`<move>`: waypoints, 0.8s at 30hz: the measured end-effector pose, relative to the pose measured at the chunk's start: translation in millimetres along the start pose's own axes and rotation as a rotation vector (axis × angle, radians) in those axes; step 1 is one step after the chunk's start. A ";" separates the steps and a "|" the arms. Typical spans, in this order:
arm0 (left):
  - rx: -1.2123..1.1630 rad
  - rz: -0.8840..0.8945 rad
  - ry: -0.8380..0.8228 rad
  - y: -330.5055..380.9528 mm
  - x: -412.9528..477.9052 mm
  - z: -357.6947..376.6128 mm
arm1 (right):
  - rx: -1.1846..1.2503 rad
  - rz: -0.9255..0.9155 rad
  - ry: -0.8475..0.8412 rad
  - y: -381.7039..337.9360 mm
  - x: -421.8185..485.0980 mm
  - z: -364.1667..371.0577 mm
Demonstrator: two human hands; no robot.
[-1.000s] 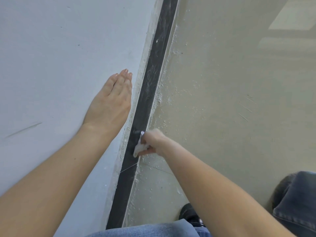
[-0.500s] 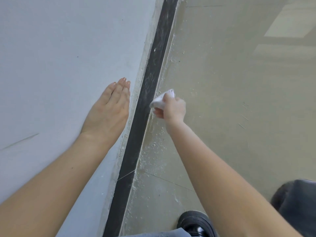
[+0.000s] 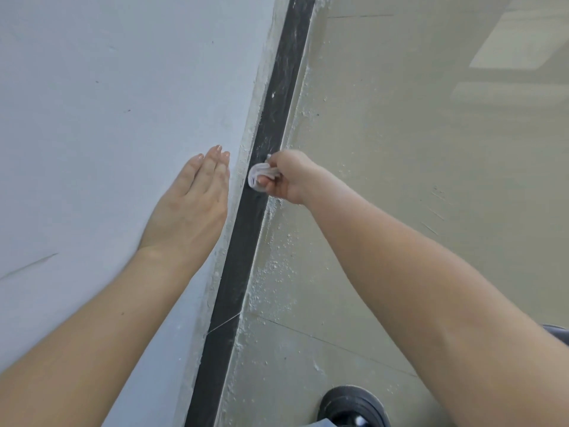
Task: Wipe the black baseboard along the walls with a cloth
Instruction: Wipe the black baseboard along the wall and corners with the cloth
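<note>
Cloth (image 3: 261, 177): small white wad, soft, light, probably easy to lose from a loose pinch; best kept bunched between thumb and fingers with a pad left proud for rubbing; right hand (image 3: 291, 180) grips it so, pressing it on the baseboard (image 3: 246, 241); left hand (image 3: 191, 208) open, flat on the wall (image 3: 107, 118); board rigid and fixed, dusty ahead, darker behind. Versus 0.5 s ago: cloth was lifted over the floor (image 3: 400, 149) edge, now back on the board; left hand unmoved.
</note>
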State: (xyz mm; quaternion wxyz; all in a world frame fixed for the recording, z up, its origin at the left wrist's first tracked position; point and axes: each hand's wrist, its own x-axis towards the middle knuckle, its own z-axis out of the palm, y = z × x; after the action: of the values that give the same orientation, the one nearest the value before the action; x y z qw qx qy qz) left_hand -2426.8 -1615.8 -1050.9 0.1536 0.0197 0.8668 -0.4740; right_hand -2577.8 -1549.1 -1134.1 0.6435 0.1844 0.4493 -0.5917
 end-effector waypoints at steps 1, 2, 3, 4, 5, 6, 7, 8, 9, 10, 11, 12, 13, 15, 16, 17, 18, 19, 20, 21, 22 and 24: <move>0.007 -0.004 0.002 -0.3 0.2 -0.3 | 0.031 -0.030 0.001 -6.2 1.6 -1.2; 0.007 -0.011 0.005 -0.5 0.4 0.0 | 0.061 -0.073 0.015 -11.7 3.1 -1.7; 0.000 -0.017 0.007 -0.9 0.7 0.1 | 0.100 -0.128 0.055 -16.7 5.6 -2.5; -0.002 -0.016 0.005 -1.1 0.8 0.2 | 0.157 -0.176 0.099 -19.5 6.9 -3.5; -0.001 -0.013 0.003 -1.1 0.7 -0.3 | 0.199 -0.209 0.167 -19.7 9.2 -5.0; 0.000 -0.009 -0.001 -1.0 0.3 -0.6 | 0.214 -0.228 0.226 -16.6 7.8 -7.1; -0.001 -0.007 -0.006 -1.2 0.0 -1.1 | 0.177 -0.234 0.273 -8.9 4.6 -10.3; -0.005 -0.007 -0.012 -1.5 -0.1 -1.9 | 0.106 -0.209 0.292 4.1 -0.2 -13.0; -0.007 -0.008 -0.017 -1.9 -0.1 -2.7 | 0.016 -0.155 0.275 21.7 -5.2 -16.1; -0.012 -0.010 -0.016 -2.2 0.1 -3.1 | -0.076 -0.080 0.217 42.0 -11.0 -17.3; -0.018 -0.013 -0.012 -2.2 0.2 -3.5 | -0.163 0.001 0.130 61.5 -17.3 -15.8; -0.023 -0.009 -0.008 -2.1 0.6 -3.6 | -0.226 0.070 0.032 77.8 -23.9 -12.4; -0.021 -0.002 -0.004 -1.8 0.6 -3.8 | -0.246 0.113 -0.049 88.9 -26.5 -7.7; 0.006 0.012 0.003 -2.1 1.2 -4.6 | -0.144 0.101 -0.122 89.7 -28.8 1.8; 0.016 0.016 -0.002 -2.5 1.2 -4.6 | -0.080 0.064 -0.107 81.6 -27.0 5.5; 0.014 0.015 -0.008 -2.5 1.5 -4.9 | -0.036 0.021 -0.068 69.5 -22.1 7.7; 0.003 0.012 -0.011 -2.5 1.7 -5.2 | -0.003 -0.015 -0.036 55.0 -18.5 9.4; -0.006 0.005 -0.010 -2.5 1.8 -5.4 | 0.017 -0.041 -0.018 40.0 -15.4 10.8; -0.016 -0.006 -0.005 -2.2 1.9 -5.3 | 0.027 -0.057 -0.003 27.1 -12.1 12.0; -0.036 -0.021 -0.002 -2.1 2.1 -5.1 | 0.035 -0.066 0.011 16.2 -10.6 12.7; -0.065 -0.036 -0.006 -2.2 2.4 -5.0 | 0.057 -0.083 0.024 6.9 -10.3 13.0; -0.115 -0.045 -0.038 -2.0 4.1 -4.7 | 0.096 -0.155 0.052 -10.3 -9.5 13.0</move>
State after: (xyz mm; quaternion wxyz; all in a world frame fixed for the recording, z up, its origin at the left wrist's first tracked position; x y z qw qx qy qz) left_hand -2432.2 -1613.4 -1048.0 0.1605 -0.0177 0.8896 -0.4272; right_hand -2581.6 -1555.8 -1116.6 0.5743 0.1951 0.4498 -0.6555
